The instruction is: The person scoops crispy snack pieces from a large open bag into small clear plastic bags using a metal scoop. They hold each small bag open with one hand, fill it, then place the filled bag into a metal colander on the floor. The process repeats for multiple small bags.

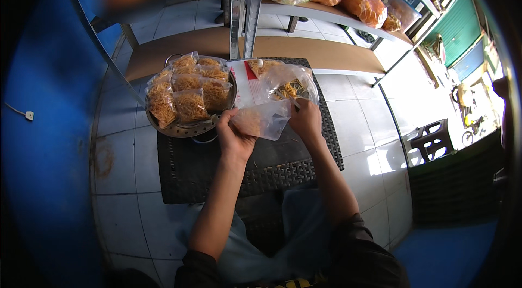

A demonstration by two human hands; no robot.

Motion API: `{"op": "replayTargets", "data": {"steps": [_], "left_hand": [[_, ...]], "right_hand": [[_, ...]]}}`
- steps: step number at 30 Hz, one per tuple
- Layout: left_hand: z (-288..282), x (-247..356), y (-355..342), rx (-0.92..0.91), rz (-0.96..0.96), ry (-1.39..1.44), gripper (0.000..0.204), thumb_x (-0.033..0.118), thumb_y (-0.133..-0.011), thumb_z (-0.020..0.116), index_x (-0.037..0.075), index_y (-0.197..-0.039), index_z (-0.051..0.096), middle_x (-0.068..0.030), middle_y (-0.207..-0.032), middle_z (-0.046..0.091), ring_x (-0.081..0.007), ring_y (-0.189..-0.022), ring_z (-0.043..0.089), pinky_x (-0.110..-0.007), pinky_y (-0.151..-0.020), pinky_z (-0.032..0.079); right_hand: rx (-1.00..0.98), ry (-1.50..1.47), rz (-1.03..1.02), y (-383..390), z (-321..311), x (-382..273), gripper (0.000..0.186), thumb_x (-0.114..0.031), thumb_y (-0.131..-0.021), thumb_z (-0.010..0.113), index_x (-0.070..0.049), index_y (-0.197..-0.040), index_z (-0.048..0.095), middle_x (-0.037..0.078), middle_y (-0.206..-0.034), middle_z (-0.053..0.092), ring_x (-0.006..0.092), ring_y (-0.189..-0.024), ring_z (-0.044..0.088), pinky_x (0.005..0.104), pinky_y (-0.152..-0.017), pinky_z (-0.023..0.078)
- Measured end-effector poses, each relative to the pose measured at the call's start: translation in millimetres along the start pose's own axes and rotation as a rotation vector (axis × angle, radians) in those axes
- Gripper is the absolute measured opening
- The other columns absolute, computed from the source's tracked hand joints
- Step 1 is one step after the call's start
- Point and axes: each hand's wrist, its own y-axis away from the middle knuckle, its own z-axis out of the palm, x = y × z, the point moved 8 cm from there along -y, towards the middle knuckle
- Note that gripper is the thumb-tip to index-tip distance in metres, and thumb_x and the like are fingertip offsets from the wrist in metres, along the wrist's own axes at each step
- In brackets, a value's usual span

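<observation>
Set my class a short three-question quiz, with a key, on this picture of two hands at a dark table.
1. Which hand grips the filled end of the translucent plastic bag?
2. Where does the round, perforated metal tray of clear plastic packets stand?
A) On the white tiled floor
B) On the black woven table
C) On an orange-laden shelf
3. True or false: the packets' contents look bright green.

Key:
1. The left hand.
2. B.
3. False; they show orange-brown strands.

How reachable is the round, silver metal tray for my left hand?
Probably yes: your left hand is beside the tray, with nothing visibly between, though it holds a translucent plastic bag.
</observation>
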Motion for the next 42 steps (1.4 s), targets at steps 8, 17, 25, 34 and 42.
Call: {"op": "replayTargets", "data": {"steps": [8, 17, 25, 34, 42], "left_hand": [[-3.3, -4.5, 0.6, 0.031, -0.015, 0.0, 0.051, 0.029, -0.084, 0.06, -0.006, -0.121, 0.053, -0.0192, -0.115, 0.061, -0.0322, -0.097, 0.065, -0.04, -0.076, 0.058], [-9.4, -3.4, -0.9, 0.087, 0.006, -0.031, 0.052, 0.03, -0.084, 0.06, -0.008, -0.118, 0.054, -0.0198, -0.113, 0.062, -0.0326, -0.096, 0.065, -0.041, -0.076, 0.058], [-7.5, -0.7, 2.6, 0.115, 0.023, -0.055, 0.049, 0.03, -0.084, 0.059, -0.006, -0.118, 0.056, -0.0166, -0.113, 0.062, -0.0291, -0.1, 0.063, -0.041, -0.079, 0.056], [-4.8, -1.1, 6.7, 0.108, -0.016, -0.052, 0.041, 0.026, -0.083, 0.062, -0.002, -0.113, 0.058, -0.0086, -0.107, 0.064, -0.0211, -0.097, 0.064, -0.034, -0.08, 0.056], [-11.1, 1.1, 0.3, 0.114, 0.031, -0.044, 0.052, 0.029, -0.085, 0.059, -0.01, -0.119, 0.054, -0.0211, -0.111, 0.064, -0.0331, -0.098, 0.066, -0.04, -0.078, 0.058]], "right_hand": [[-0.024, 0.077, 0.125, -18.6, 29.4, 12.6, 0.03, -0.023, -0.092, 0.054, 0.006, -0.088, 0.061, 0.027, -0.081, 0.067, 0.0448, -0.078, 0.067, 0.0499, -0.073, 0.055], [0.06, -0.018, 0.081, -21.2, 13.6, 18.4, 0.033, -0.025, -0.092, 0.055, 0.006, -0.091, 0.064, 0.029, -0.08, 0.066, 0.0461, -0.081, 0.065, 0.0515, -0.076, 0.052], [-0.093, -0.065, 0.11, 1.1, 14.4, 6.4, 0.031, -0.027, -0.093, 0.055, 0.003, -0.09, 0.063, 0.028, -0.081, 0.066, 0.0453, -0.082, 0.065, 0.0521, -0.076, 0.051], [-0.099, 0.065, 0.231, 4.2, 14.1, 8.1, 0.031, -0.028, -0.093, 0.053, 0.002, -0.096, 0.061, 0.025, -0.082, 0.068, 0.0429, -0.081, 0.068, 0.0504, -0.073, 0.055], [-0.086, -0.024, 0.152, 0.1, 15.2, 14.1, 0.029, -0.025, -0.089, 0.059, 0.004, -0.092, 0.064, 0.026, -0.082, 0.068, 0.0433, -0.083, 0.067, 0.0501, -0.076, 0.054]]}}
